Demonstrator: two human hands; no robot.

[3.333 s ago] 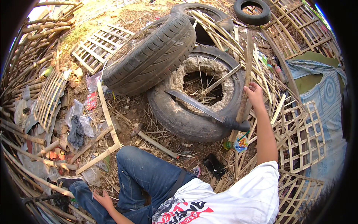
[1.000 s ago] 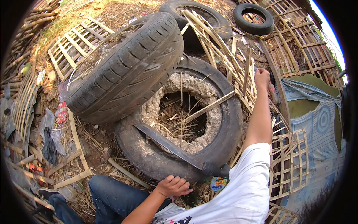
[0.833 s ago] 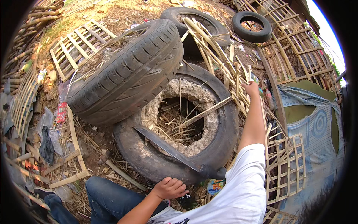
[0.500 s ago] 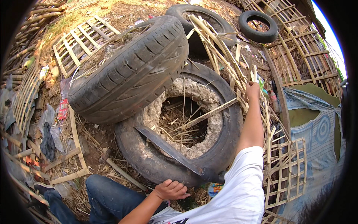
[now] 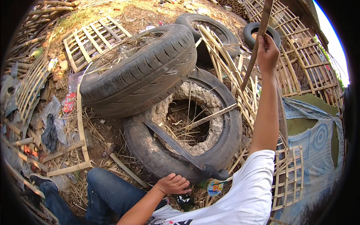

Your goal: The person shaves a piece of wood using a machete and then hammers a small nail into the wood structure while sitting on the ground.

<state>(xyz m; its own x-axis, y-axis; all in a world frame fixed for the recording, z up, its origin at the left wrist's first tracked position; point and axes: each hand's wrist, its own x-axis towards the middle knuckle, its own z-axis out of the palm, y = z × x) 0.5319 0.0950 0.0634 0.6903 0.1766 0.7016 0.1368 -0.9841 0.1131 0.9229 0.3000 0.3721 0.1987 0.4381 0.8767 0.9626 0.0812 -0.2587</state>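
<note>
While the left hand (image 5: 173, 184) sits low by the near edge of the big tyre (image 5: 150, 159), its fingers are curled into a loose fist; the palm is hidden. The person's knee (image 5: 103, 183), in blue jeans, is to the left of it, and a bright wrapper (image 5: 214, 187) lies on the ground to the right. A long knife (image 5: 174, 144) lies across the tyre, with its black handle at the right. Inside the tyre is a rough stone ring (image 5: 215, 131) with a hole in it, and one thin stick (image 5: 213, 115) lies over its edge. A second tyre (image 5: 142, 71) leans on the first. Farther out, the right hand (image 5: 268, 54) grips a brown wood strip (image 5: 251, 66), held up at a slant above a pile of pale slats (image 5: 215, 52). Behind that hand is a small tyre (image 5: 248, 33).
</note>
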